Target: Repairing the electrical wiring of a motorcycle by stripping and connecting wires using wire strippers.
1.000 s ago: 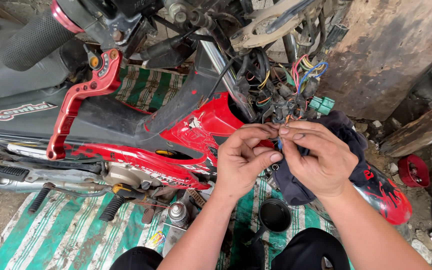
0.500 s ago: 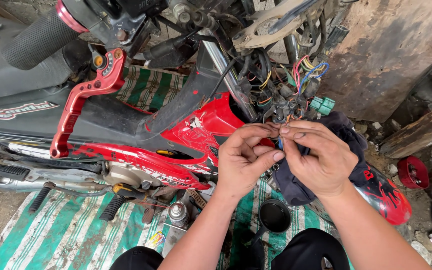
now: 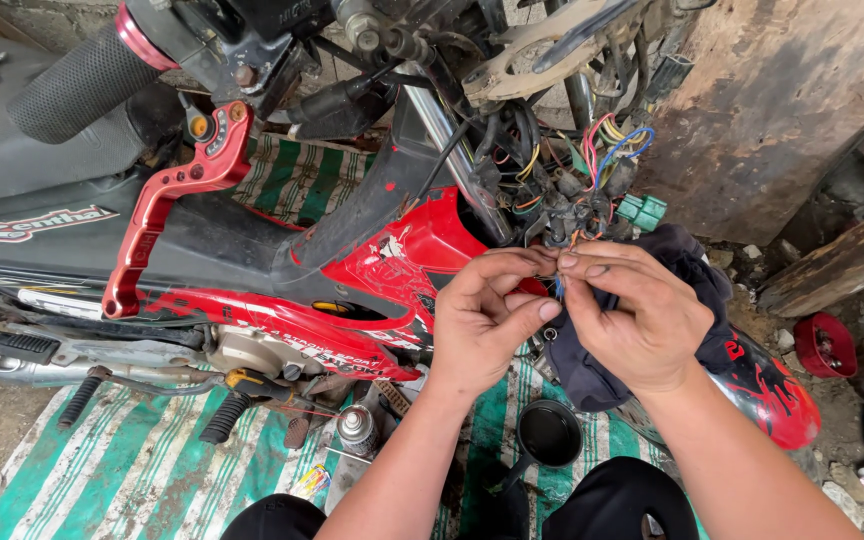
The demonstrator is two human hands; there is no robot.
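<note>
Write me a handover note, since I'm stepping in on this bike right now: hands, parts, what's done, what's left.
Left hand: fingertips pinched on thin wires below the wire bundle.
Right hand: pinching the same wires from the other side, thumbs close together.
Bike: on its side on a striped mat, front panels off, wiring exposed. Dark cloth lies under the right hand. Spray can and black cup sit on the mat.
Done: wiring uncovered. Left: the wire ends are in hand, hidden by fingers; the joint's state cannot be told.
</note>
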